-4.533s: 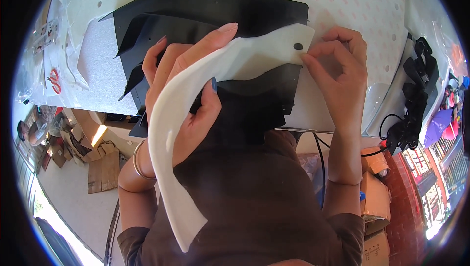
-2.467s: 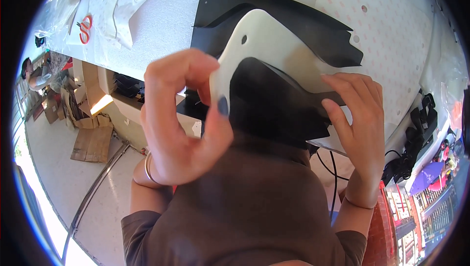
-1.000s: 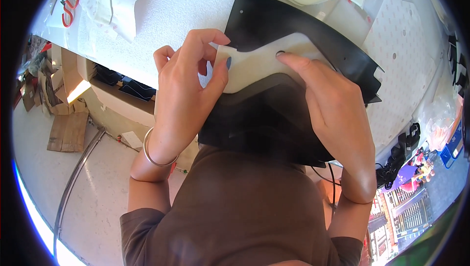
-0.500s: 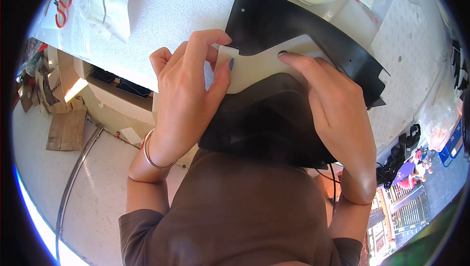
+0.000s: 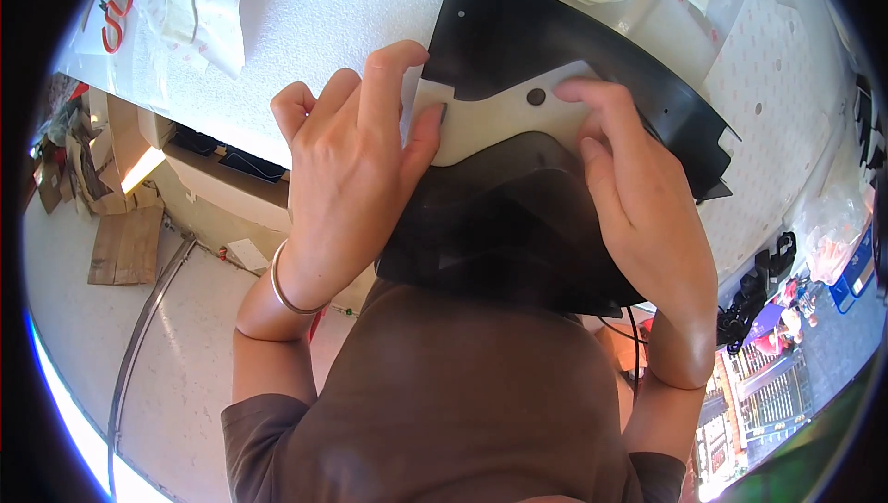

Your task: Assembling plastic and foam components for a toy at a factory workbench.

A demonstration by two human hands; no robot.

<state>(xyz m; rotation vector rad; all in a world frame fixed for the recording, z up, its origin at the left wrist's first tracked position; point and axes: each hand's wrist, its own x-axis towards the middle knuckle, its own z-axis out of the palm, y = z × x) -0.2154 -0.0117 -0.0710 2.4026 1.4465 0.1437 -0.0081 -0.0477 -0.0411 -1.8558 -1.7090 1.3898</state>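
A curved, glossy black plastic panel [image 5: 555,31] rests against my body and over the table edge. On its face lies a pale, cream-coloured foam-like pad [image 5: 495,119] with a round hole. My left hand [image 5: 347,165] is at the pad's left end: the thumb presses on it and the index finger curls by the panel's left edge. At the pad's right part is my right hand [image 5: 643,174], index fingertip just right of the hole and thumb by the lower edge. The right end of the pad is partly hidden under that hand.
White foam sheeting [image 5: 314,22] covers the table. Red-handled scissors [image 5: 116,17] lie at far left, and a perforated white sheet [image 5: 758,105] at right. Below the left table edge stands an open cardboard box [image 5: 222,193]. Black cables [image 5: 758,295] hang at right.
My right index finger has moved off the hole to the right, uncovering it, and the right thumb now shows. My left hand has shifted slightly left, still at the pad's left end.
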